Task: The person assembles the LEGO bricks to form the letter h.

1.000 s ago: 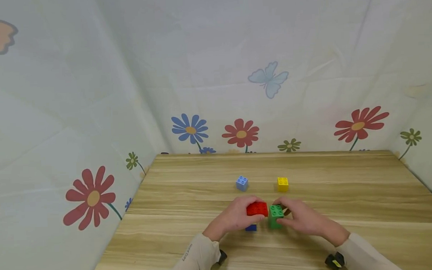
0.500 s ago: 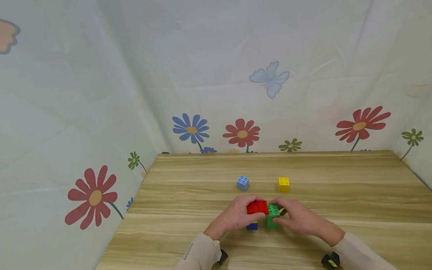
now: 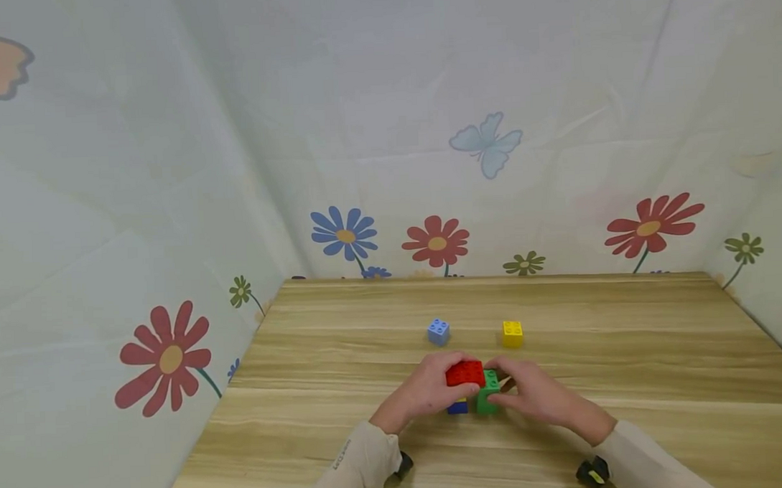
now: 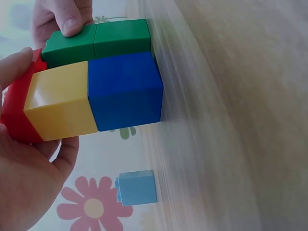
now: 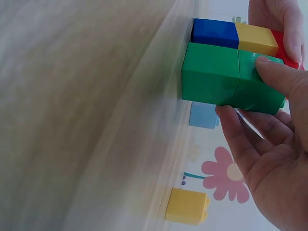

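My left hand [image 3: 428,388] grips a red brick [image 3: 465,373] between thumb and fingers. Under that brick come a yellow brick [image 4: 62,98] and, lowest, a dark blue brick [image 4: 126,89] at the tabletop. The red one juts out to the right past this stack. Two green bricks [image 5: 211,72], one on the other, form a tower that my right hand [image 3: 538,393] pinches with thumb and fingertips. This green tower stands upright beside the blue and yellow stack, its top right at the red brick's overhanging end in the head view.
Farther back on the wooden table [image 3: 341,310] sit a light blue brick [image 3: 438,332] and, to its right, a small yellow block [image 3: 513,333]. A flower-printed cloth [image 3: 388,165] hangs behind the table and along its sides.
My right hand has slid the green tower leftward, up against the red-topped stack. The left hand has stayed almost in place with the red brick.
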`<move>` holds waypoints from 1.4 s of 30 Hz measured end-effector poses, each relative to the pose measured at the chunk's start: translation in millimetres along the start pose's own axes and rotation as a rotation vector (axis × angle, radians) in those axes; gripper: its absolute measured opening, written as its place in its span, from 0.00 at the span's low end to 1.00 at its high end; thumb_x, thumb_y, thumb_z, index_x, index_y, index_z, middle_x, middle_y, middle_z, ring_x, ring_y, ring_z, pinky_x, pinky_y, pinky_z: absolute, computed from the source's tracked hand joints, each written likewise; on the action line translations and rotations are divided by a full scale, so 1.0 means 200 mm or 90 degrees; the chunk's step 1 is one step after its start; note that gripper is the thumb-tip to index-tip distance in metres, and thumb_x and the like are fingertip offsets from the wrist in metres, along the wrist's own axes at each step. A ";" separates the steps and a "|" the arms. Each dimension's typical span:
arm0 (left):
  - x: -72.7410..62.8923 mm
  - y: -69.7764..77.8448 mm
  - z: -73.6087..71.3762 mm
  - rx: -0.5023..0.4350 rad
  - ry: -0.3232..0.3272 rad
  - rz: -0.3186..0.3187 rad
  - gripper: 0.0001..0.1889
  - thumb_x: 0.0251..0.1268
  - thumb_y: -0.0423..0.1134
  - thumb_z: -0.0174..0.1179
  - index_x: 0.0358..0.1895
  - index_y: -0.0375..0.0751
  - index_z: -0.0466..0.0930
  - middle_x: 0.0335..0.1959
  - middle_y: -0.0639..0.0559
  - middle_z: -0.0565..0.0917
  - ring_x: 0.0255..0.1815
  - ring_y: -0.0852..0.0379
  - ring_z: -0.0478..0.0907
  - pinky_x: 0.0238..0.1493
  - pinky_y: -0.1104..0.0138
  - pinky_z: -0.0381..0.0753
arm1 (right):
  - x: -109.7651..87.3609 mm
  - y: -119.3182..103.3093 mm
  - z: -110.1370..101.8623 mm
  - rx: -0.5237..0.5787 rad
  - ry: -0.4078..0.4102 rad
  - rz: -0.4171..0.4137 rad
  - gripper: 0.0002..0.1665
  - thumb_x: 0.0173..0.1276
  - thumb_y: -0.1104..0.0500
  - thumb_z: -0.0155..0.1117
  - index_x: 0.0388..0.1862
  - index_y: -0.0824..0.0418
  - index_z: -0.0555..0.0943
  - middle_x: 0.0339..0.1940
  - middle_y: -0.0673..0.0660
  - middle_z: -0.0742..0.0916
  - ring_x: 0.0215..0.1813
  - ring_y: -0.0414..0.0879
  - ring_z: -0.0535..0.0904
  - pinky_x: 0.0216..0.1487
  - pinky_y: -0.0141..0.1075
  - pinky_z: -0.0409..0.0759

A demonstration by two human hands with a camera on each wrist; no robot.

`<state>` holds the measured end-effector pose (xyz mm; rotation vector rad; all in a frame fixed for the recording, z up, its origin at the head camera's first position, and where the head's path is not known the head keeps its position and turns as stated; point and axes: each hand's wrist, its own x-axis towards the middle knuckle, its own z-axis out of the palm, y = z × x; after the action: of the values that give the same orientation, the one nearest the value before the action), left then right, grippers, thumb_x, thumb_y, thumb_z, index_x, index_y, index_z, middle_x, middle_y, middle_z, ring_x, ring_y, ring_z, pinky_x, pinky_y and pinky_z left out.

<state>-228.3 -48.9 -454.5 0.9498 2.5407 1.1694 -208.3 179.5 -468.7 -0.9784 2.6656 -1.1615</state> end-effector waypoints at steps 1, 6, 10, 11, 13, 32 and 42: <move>0.00 0.00 0.00 -0.002 0.001 0.001 0.20 0.63 0.51 0.61 0.56 0.51 0.76 0.44 0.63 0.78 0.39 0.65 0.73 0.38 0.72 0.76 | 0.00 0.00 0.00 0.004 0.000 0.001 0.23 0.63 0.53 0.67 0.54 0.61 0.74 0.45 0.50 0.82 0.43 0.42 0.81 0.42 0.35 0.80; 0.00 0.00 0.01 -0.008 0.005 0.002 0.20 0.62 0.50 0.62 0.56 0.51 0.75 0.44 0.63 0.78 0.40 0.65 0.73 0.39 0.72 0.76 | 0.01 0.00 0.01 0.017 -0.004 0.009 0.22 0.63 0.52 0.67 0.53 0.59 0.74 0.44 0.49 0.82 0.43 0.42 0.81 0.41 0.34 0.80; 0.00 -0.01 0.01 -0.014 0.004 0.003 0.20 0.62 0.50 0.62 0.56 0.51 0.76 0.44 0.64 0.78 0.40 0.65 0.74 0.40 0.72 0.76 | 0.01 0.00 0.01 0.030 -0.008 0.014 0.21 0.63 0.52 0.67 0.52 0.59 0.75 0.44 0.50 0.83 0.44 0.45 0.81 0.41 0.32 0.80; 0.01 -0.01 0.01 -0.015 0.003 0.004 0.20 0.62 0.50 0.62 0.55 0.51 0.76 0.44 0.64 0.78 0.40 0.65 0.74 0.40 0.72 0.76 | 0.01 0.00 0.01 0.032 -0.009 0.015 0.21 0.63 0.52 0.67 0.51 0.59 0.75 0.44 0.49 0.83 0.44 0.45 0.82 0.41 0.32 0.80; 0.01 -0.01 0.01 -0.018 0.002 0.005 0.19 0.62 0.50 0.62 0.55 0.51 0.76 0.45 0.63 0.78 0.40 0.65 0.74 0.40 0.72 0.76 | 0.02 0.00 0.01 0.036 -0.010 0.016 0.21 0.63 0.52 0.67 0.51 0.59 0.75 0.44 0.50 0.83 0.44 0.45 0.82 0.41 0.32 0.80; 0.00 0.00 0.00 -0.011 0.006 0.016 0.20 0.63 0.48 0.62 0.58 0.53 0.76 0.50 0.62 0.78 0.44 0.64 0.73 0.42 0.71 0.75 | 0.02 -0.01 0.01 0.038 -0.022 0.030 0.23 0.63 0.55 0.67 0.53 0.65 0.76 0.45 0.54 0.84 0.42 0.44 0.82 0.40 0.29 0.79; -0.01 0.01 0.00 0.008 0.011 0.013 0.19 0.63 0.48 0.62 0.57 0.53 0.76 0.51 0.62 0.78 0.44 0.64 0.73 0.42 0.72 0.75 | 0.02 0.00 0.01 0.032 -0.026 0.011 0.22 0.64 0.56 0.67 0.52 0.65 0.76 0.44 0.53 0.84 0.42 0.44 0.82 0.40 0.27 0.78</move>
<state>-226.1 -48.3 -452.2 0.9749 2.5604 1.1729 -210.4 176.3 -468.5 -0.9594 2.5947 -1.1847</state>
